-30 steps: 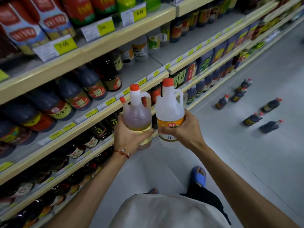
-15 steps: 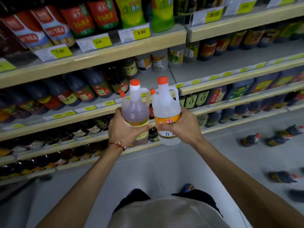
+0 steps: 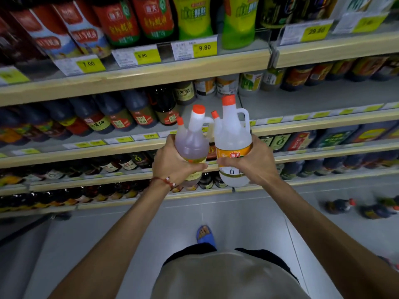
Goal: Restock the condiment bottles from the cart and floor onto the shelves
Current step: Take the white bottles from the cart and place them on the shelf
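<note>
Caps (image 3: 198, 109) point to twelve, long axes upright; left hand (image 3: 172, 162) curls round translucent amber jug (image 3: 191, 145), right hand (image 3: 257, 160) round clear jug (image 3: 232, 139) at its three

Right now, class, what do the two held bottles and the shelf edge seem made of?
Amber bottle: likely translucent plastic, liquid showing through.
Clear bottle: same frosted plastic, moulded handle.
Shelf edge: pale wood-look strip, perhaps laminate; cannot tell.

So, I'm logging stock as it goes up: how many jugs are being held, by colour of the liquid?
Amber-liquid jug: 1, gripped by the left hand.
Clear-liquid jug: 1, gripped by the right hand.
Total: 2.
</note>
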Demonstrator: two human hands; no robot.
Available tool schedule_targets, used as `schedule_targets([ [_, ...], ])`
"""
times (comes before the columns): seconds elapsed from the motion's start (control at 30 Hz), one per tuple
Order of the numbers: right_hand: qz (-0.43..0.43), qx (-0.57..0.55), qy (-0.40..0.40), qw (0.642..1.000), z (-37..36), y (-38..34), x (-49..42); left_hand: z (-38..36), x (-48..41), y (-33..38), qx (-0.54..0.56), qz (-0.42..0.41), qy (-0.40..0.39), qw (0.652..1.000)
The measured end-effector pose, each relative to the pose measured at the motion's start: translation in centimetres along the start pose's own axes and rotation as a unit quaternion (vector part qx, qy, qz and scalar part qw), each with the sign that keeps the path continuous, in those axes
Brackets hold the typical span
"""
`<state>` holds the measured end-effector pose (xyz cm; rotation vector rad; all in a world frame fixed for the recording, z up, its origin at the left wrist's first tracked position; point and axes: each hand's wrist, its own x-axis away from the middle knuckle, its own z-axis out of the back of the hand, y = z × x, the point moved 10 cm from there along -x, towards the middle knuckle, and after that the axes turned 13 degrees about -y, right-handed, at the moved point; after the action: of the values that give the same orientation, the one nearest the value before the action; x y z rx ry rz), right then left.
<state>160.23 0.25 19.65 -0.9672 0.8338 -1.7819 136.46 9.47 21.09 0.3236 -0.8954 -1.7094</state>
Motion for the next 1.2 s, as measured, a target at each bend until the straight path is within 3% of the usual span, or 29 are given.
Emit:
schedule_targets([
  [0.2,-0.016,-0.004,0.013,1.000,-0.2,-0.3,-2.9,0.4,-4.0,-0.3,0.008,-0.008,-0.012,1.000],
  [0.43,0.023,-0.022,0.038,0.999,-0.2,-0.9,-4.7,0.9,-7.1,-0.9,0.091,-0.020,0.061,0.994],
  [0.7,0.096,-0.029,0.049,0.994,0.1,-0.9,-6.3,0.6,-10.7,0.7,0.085,-0.092,0.143,0.982],
  [1.2,0.144,-0.061,0.079,0.985,0.1,2.2,-10.1,-0.5,-13.4,1.1,0.124,-0.171,0.198,0.957],
])
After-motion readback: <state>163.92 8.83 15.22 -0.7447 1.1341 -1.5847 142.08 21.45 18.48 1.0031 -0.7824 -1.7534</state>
